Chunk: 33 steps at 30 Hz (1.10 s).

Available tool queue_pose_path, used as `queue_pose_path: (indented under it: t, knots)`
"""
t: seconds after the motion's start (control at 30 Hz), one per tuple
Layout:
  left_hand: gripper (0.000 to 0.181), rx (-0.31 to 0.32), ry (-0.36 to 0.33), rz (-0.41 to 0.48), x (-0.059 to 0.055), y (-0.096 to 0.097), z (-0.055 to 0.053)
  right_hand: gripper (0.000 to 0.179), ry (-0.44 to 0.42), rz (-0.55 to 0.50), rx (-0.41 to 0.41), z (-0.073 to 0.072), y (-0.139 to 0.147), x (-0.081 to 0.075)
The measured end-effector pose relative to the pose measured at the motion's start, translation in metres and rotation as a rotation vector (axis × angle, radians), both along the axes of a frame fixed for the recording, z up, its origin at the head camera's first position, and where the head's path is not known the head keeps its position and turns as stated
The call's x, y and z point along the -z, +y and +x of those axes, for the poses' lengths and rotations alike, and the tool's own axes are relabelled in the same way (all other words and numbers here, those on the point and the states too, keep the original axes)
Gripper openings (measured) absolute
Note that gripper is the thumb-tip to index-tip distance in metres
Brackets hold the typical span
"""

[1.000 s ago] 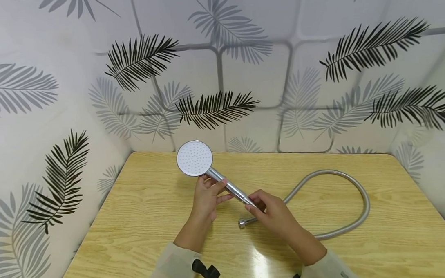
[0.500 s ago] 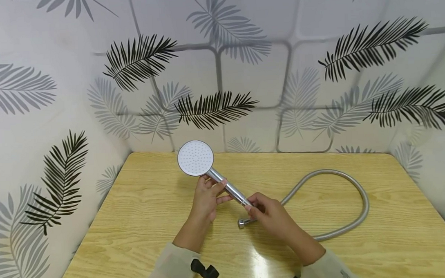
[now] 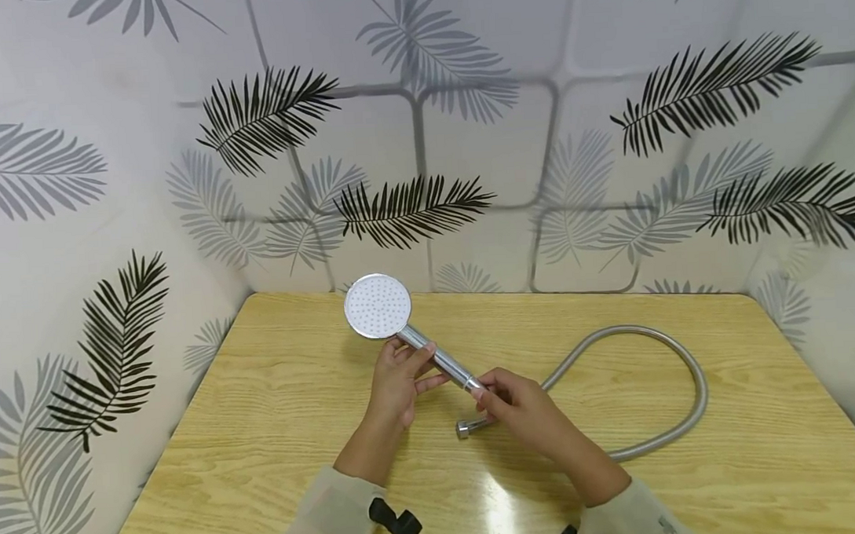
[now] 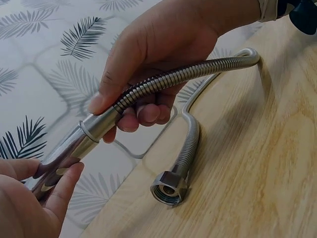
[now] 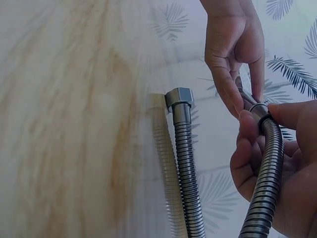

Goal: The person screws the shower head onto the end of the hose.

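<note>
My left hand holds a chrome hand shower by its handle, thumb on top. The round white spray face is turned up, toward the head camera. At the handle's lower end, my right hand pinches the metal connector of a ribbed shower hose between thumb and fingers. In the left wrist view the connector is in line with the handle, meeting it at a ring; how far it is screwed on cannot be told. The hose's other end, a hex nut, lies on the table near the right hand.
A wood-grain table lies under everything. Hose slack loops across its right side. Behind and beside the table stand walls with a leaf pattern. Black wrist mounts sit on the sleeves.
The spray face has dipped slightly and shifted a little to the right. My right thumb and fingers have changed position slightly on the connector. The hose loop still lies in place.
</note>
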State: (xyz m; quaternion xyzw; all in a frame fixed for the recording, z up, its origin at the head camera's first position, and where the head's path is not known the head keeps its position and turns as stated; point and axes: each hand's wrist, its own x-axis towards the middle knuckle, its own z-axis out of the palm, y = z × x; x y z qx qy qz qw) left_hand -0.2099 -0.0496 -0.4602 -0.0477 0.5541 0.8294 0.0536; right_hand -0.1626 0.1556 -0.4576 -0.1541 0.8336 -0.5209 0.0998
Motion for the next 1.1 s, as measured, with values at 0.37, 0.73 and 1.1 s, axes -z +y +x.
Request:
queue_pose_path:
  t: [0.37,0.73,1.1]
  knots:
    - [0.031,0.043,-0.067,-0.056,0.005,-0.002,-0.004,0.030,0.105,0.105,0.012,-0.002,-0.002,0.006]
    - [0.030,0.079,-0.109,-0.106,0.012,-0.006,-0.006,0.026,0.122,0.110,-0.001,-0.002,-0.003,0.009]
    - [0.031,0.180,-0.191,-0.198,0.023,-0.011,-0.009,0.027,0.103,0.147,-0.014,-0.003,-0.001,0.011]
